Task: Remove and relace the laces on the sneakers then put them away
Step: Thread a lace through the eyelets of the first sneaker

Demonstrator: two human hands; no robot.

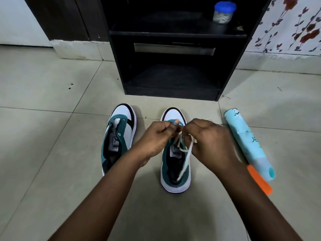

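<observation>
You're working the white lace (184,158) on the right sneaker (175,178) on the tiled floor, left hand (157,136) and right hand (211,141) both pinching it above the eyelets, the left sneaker (119,136) sitting laceless, so I'm guessing you're needing one more threaded eyelet next.

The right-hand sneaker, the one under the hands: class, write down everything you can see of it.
The right-hand sneaker stands upright on the tiled floor, toe towards the black cabinet. It has a white toe with black edging, a teal suede-like upper, a white sole and a logo label on the insole. A white lace trails from its front back over the opening to the heel. The left hand and right hand pinch the lace above its tongue, hiding the eyelets.
</observation>
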